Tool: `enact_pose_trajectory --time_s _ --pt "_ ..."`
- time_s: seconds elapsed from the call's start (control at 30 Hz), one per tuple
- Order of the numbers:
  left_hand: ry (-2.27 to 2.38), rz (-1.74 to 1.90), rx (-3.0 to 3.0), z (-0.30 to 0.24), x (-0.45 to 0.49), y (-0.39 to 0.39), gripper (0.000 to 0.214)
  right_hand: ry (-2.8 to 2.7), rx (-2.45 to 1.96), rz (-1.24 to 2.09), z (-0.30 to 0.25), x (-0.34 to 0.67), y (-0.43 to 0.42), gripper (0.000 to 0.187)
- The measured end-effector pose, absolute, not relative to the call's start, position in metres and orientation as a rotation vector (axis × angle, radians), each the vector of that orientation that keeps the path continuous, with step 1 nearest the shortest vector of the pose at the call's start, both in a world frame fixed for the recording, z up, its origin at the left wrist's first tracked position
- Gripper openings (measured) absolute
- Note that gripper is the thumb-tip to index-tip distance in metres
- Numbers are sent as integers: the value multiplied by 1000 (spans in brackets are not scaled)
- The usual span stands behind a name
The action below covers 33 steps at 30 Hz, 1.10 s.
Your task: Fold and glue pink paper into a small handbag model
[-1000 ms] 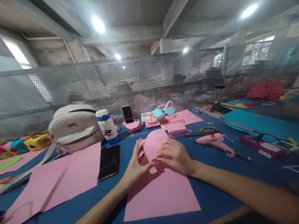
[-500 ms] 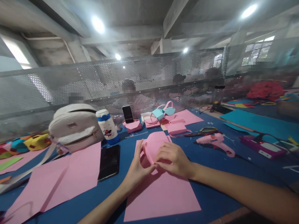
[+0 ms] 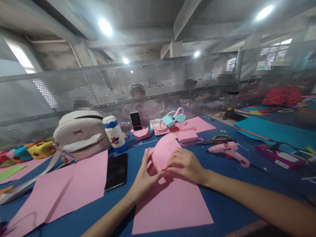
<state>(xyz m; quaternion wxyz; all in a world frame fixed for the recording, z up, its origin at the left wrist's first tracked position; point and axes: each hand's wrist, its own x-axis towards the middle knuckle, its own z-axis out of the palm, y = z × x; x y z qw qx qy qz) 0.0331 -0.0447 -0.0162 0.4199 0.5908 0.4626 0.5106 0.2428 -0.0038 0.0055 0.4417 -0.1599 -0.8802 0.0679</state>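
Note:
A curved piece of pink paper [image 3: 163, 151] stands up between my two hands over the table. My left hand [image 3: 146, 172] grips its left side, with the thumb at the lower edge and the fingers behind. My right hand [image 3: 185, 164] pinches the lower right edge, its fingertips close to my left thumb. Beneath both hands lies a flat pink paper sheet [image 3: 172, 210]. Part of the curved piece is hidden by my right fingers.
To the left are a black phone [image 3: 116, 171], pink sheets [image 3: 81, 181], a bottle [image 3: 115, 133] and a white backpack [image 3: 82, 135]. Small pink paper bags [image 3: 187, 135] stand behind. A pink glue gun [image 3: 230, 151], scissors [image 3: 217, 139] and a purple device [image 3: 278, 156] lie right.
The top of the curved pink paper has risen and opened out to the right. My right hand has shifted slightly rightward; my left hand stays nearly in place.

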Motion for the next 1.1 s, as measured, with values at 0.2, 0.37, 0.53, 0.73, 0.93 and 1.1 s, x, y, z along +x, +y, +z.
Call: enact_pose_trajectory --time_s 0.2,0.37,0.53,0.73,0.93,1.1 --pt "1134 1316 1449 -20 29 -39 106 -2169 -404 115 7 247 2 15" --pt "1127 1320 1433 -21 29 -39 109 -2153 -409 126 5 247 5 15" --pt "1115 1314 1405 -24 28 -37 113 -2223 -480 112 19 248 -10 11" --pt "1158 1342 1390 -29 22 -30 110 -2320 -675 99 27 307 -55 11" --pt "1188 1332 1318 -24 25 -26 110 -2031 -1225 -120 2 433 -47 28" --pt "1163 1365 1288 -26 23 -22 110 -1886 -1496 -68 -23 472 -9 44"
